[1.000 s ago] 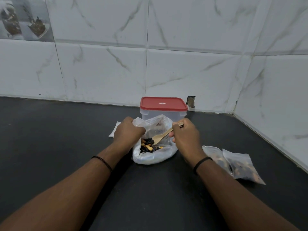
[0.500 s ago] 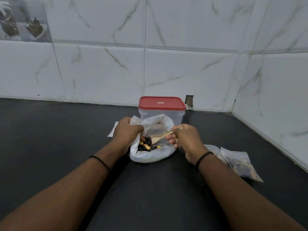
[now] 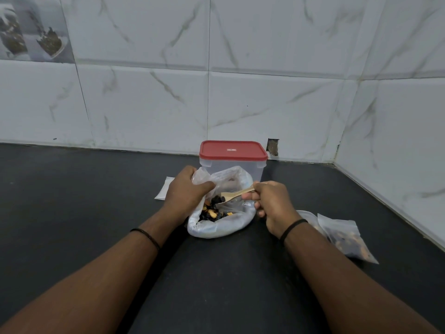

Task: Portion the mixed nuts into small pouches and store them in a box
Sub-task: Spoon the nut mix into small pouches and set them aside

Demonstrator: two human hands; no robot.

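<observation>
On a dark table [image 3: 72, 201] against white marble tiles, the left hand [image 3: 184, 191] grips the rim of the plastic bag [image 3: 216, 229] of mixed nuts [image 3: 212, 213]. The right hand [image 3: 272, 201] holds a wooden spoon [image 3: 237, 192] dipped into them. Behind stands a red-lidded box [image 3: 233, 153]; filled pouches [image 3: 342, 235] lie at right.

Bare forearms, no sleeves. Thin black beaded band [image 3: 146, 236] round the left wrist; thin plain black band [image 3: 294, 227] round the right wrist.
</observation>
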